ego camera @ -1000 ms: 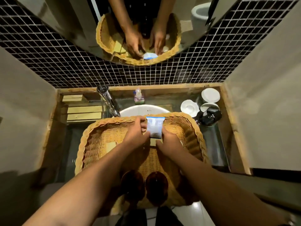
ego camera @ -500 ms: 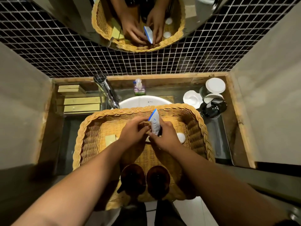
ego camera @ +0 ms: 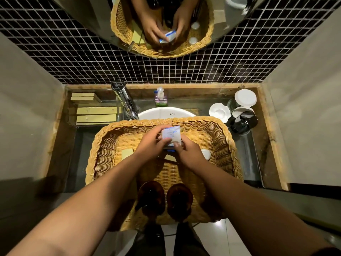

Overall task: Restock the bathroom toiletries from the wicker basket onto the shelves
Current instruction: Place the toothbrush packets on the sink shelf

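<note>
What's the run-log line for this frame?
step: pick from wicker basket | left hand: pinches packet | right hand: pinches packet | shelved: not yet

The basket (ego camera: 193, 120) is honey-tan wicker, finely woven, with a braided rim. The packet (ego camera: 171, 135) is white with blue print and edging. The bottles (ego camera: 151, 195) are dark amber. The tiles (ego camera: 221, 67) are black, gridded with pale grout. The basin (ego camera: 162, 112) is white.

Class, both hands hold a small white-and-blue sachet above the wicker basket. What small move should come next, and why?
Probably lift the sachet clear of the wicker basket toward the counter: left hand and right hand both pinch it, unshelved.
</note>
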Tool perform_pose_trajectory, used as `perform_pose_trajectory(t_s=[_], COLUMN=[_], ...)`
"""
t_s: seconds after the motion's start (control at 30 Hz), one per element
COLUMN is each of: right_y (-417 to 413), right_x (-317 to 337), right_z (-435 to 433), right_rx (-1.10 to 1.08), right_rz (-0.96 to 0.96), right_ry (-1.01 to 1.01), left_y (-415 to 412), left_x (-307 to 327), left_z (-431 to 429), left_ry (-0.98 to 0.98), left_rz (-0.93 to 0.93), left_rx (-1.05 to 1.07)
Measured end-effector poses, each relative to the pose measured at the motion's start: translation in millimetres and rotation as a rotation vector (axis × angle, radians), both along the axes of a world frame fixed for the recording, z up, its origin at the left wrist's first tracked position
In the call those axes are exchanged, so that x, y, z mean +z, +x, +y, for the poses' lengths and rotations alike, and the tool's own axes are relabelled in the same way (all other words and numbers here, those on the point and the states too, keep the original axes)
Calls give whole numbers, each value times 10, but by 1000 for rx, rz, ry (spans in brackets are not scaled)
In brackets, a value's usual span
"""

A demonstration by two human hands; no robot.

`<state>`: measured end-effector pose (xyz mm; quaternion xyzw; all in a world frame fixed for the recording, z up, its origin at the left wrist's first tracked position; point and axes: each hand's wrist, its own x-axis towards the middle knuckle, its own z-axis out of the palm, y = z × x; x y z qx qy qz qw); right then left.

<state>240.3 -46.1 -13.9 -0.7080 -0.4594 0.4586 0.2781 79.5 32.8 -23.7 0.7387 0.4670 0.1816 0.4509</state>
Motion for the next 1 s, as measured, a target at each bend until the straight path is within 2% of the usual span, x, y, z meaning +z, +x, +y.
perform_pose_trajectory(t_s=[0.1, 0.23, 0.4, 0.5, 0.63, 0.77, 0.87, 1.0], right_y=[4, -39, -271, -462, -680, -890, -1103, -1432], right_x=[67, 257, 607, 871, 1283, 1620, 1775, 1870], right_z=[1, 124, 467, 723, 1089, 1389, 1627, 1901], right_rx=[-28, -59, 14, -17, -42, 107, 306, 505], right_rz=[-124, -53, 56, 26, 25, -167, -352, -425], right_ry=[157, 295, 160, 247, 410, 512, 556, 629], left_y=[-64, -203, -391, -507, -760, -1068, -1277, -1497], left_x=[67, 303, 716, 918, 1099, 1235, 1335, 1393], left_z=[38, 57, 170, 282, 403, 509, 632, 815], left_ry=[-2, 59, 39, -33, -51, 180, 340, 403], left_rz=[31, 2, -166, -311, -289, -180, -32, -51], left_rx=[25, 68, 332, 534, 641, 674, 527, 488])
